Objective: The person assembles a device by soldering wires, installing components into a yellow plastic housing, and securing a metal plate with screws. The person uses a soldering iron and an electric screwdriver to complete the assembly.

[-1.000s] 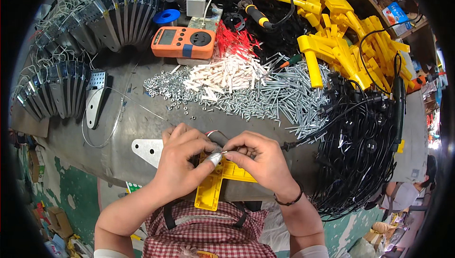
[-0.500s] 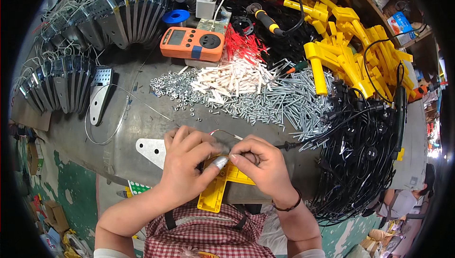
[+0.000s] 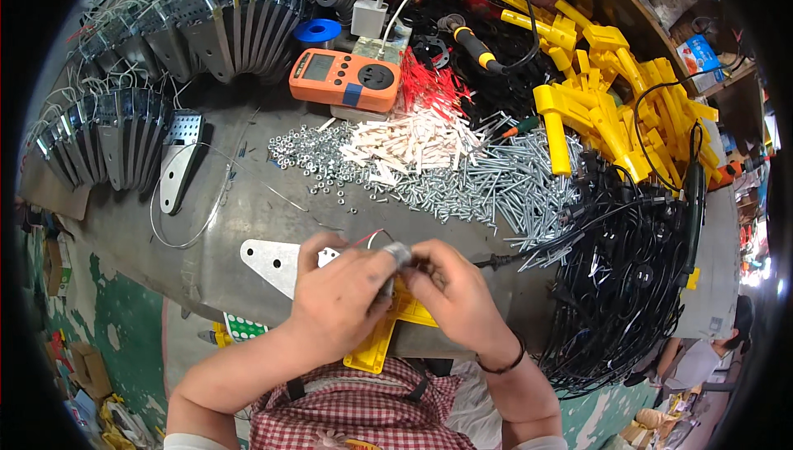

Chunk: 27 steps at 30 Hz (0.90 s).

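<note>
Both hands meet just in front of the screw pile (image 3: 487, 185) on the grey table (image 3: 248, 202). The left hand (image 3: 343, 301) and right hand (image 3: 454, 297) pinch a yellow part (image 3: 384, 338) with thin wires. A flat metal plate (image 3: 268, 264) lies left of them; black cables (image 3: 628, 285) lie right of the pile.
</note>
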Each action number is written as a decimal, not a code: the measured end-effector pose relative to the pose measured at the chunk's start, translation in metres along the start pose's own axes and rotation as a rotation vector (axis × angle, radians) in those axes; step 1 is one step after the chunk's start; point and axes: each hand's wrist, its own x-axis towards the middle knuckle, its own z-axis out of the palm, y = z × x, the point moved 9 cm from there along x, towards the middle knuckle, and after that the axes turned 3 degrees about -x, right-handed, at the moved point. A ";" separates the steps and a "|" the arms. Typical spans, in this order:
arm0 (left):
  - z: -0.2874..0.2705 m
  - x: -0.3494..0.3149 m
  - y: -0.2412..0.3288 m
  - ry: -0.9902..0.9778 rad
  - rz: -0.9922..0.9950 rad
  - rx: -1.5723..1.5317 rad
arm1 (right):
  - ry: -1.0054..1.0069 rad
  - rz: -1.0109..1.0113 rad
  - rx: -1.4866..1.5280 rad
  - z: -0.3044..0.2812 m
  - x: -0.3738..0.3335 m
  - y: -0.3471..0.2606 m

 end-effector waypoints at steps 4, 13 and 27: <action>0.000 0.011 0.004 -0.066 0.040 0.064 | 0.092 -0.184 -0.456 -0.005 -0.018 -0.023; 0.026 -0.005 -0.041 -0.243 -0.626 -0.708 | 0.115 -0.391 -0.362 -0.012 -0.011 -0.037; 0.016 -0.012 -0.043 -0.001 -0.576 -0.509 | 0.234 -0.588 -0.687 -0.010 -0.014 -0.057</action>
